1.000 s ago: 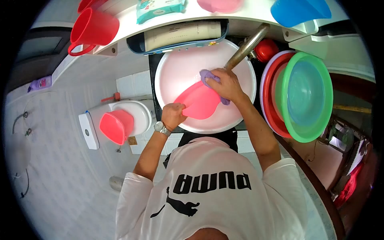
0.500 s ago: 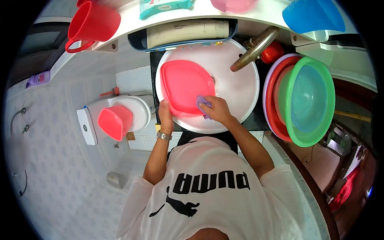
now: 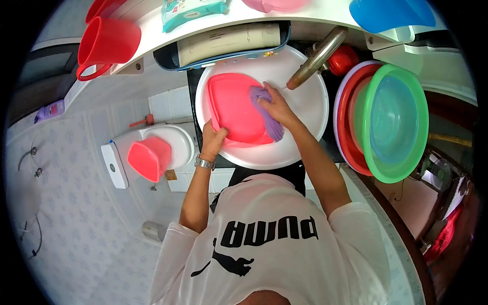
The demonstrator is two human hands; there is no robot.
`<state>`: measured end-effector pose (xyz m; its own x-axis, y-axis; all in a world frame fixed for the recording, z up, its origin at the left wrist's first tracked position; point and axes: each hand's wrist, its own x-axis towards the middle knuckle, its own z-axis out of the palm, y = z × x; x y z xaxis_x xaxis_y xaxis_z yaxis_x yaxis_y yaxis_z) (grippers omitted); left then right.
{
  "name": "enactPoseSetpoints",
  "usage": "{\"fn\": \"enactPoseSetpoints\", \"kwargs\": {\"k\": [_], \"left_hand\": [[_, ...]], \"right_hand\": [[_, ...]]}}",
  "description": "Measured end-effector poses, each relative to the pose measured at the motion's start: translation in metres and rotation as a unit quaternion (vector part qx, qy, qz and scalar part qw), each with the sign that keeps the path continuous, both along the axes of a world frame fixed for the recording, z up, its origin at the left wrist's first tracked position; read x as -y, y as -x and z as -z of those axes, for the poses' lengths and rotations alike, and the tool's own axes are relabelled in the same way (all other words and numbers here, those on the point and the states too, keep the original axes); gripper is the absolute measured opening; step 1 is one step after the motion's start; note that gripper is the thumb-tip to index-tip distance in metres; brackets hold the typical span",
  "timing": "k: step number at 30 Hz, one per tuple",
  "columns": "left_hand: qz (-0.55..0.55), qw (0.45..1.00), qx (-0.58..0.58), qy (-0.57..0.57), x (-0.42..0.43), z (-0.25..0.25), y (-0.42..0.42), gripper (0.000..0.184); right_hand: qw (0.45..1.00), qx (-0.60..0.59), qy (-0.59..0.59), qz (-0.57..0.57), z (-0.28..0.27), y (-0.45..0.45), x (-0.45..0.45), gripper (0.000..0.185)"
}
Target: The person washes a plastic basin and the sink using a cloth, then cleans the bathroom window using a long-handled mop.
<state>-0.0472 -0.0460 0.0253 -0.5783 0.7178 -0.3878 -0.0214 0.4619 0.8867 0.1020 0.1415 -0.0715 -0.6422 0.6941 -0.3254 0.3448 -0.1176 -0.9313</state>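
Observation:
A pink plastic lid (image 3: 235, 104), squarish with a raised rim, is held over the white sink basin (image 3: 311, 122). My left hand (image 3: 213, 138) grips its lower left corner, thumb on the upper face. On the lid's right side lies a bunched purple cloth (image 3: 269, 118), and my right hand (image 3: 278, 105) is closed on it, pressing it to the lid near the edge. The fingertips of my left hand are hidden under the lid.
A metal faucet (image 3: 317, 58) juts over the basin's upper right. Nested washbasins, a green one (image 3: 373, 168) outermost, stand to the right. A pink bin (image 3: 150, 157) rests on the toilet (image 3: 182, 147) at left. Above is a white shelf (image 3: 213, 28) with a red mug (image 3: 109, 46).
My right hand and the cloth have moved up along the lid's right side, and more of the cloth shows. My left hand now bends over the lid's corner, thumb on top.

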Motion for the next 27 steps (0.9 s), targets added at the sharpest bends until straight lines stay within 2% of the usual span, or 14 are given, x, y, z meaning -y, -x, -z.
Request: {"fn": "enactPoseSetpoints", "kwargs": {"k": [1,2,4,5,7,8,12,14,16,20,21,23,25,27], "left_hand": [[0.011,1.0,-0.015,-0.004,-0.001,-0.002,-0.002,0.034],[0.02,0.999,-0.031,-0.01,-0.004,-0.004,-0.004,0.033],[0.035,0.997,-0.065,-0.017,-0.005,-0.006,-0.005,0.033],[0.048,0.994,-0.097,-0.023,-0.005,-0.007,-0.006,0.032],[0.064,0.99,-0.12,-0.036,-0.005,-0.005,-0.005,0.033],[0.082,0.985,-0.142,-0.051,-0.006,-0.003,-0.005,0.034],[0.09,0.984,-0.148,-0.046,-0.015,-0.016,-0.007,0.034],[0.102,0.984,-0.148,-0.017,-0.015,-0.018,-0.008,0.032],[0.092,0.983,-0.158,-0.032,-0.018,-0.018,-0.011,0.031],[0.095,0.978,-0.185,-0.015,-0.012,-0.015,-0.012,0.029],[0.096,0.978,-0.183,-0.012,-0.008,-0.012,-0.014,0.029],[0.064,0.976,-0.201,-0.054,-0.005,-0.004,-0.016,0.028],[0.038,0.981,-0.183,-0.046,0.011,0.011,-0.014,0.027],[0.009,0.986,-0.161,-0.041,0.016,0.019,-0.013,0.026]], "right_hand": [[0.987,0.004,-0.139,-0.084,0.01,0.0,0.002,0.058],[0.987,0.003,-0.14,-0.083,0.018,-0.002,0.006,0.058],[0.951,0.187,-0.21,-0.126,0.024,-0.003,0.015,0.055],[0.951,0.186,-0.211,-0.126,0.027,0.0,0.02,0.055],[0.968,0.202,-0.152,-0.012,0.026,0.008,0.03,0.054],[0.968,0.2,-0.152,-0.012,0.027,0.014,0.032,0.054],[0.982,-0.032,-0.187,-0.003,-0.044,0.047,0.041,0.052],[0.976,-0.067,-0.207,-0.03,-0.094,0.058,0.053,0.053],[0.966,-0.103,-0.23,-0.057,-0.105,0.061,0.054,0.054],[0.933,-0.107,-0.331,-0.086,-0.087,0.059,0.039,0.051],[0.919,-0.079,-0.372,-0.105,-0.076,0.058,0.029,0.051],[0.925,-0.103,-0.36,-0.063,-0.027,0.054,0.019,0.048],[0.947,0.059,-0.309,-0.067,0.001,0.034,0.016,0.042],[0.949,0.105,-0.293,-0.056,0.025,0.006,0.026,0.04]]}}
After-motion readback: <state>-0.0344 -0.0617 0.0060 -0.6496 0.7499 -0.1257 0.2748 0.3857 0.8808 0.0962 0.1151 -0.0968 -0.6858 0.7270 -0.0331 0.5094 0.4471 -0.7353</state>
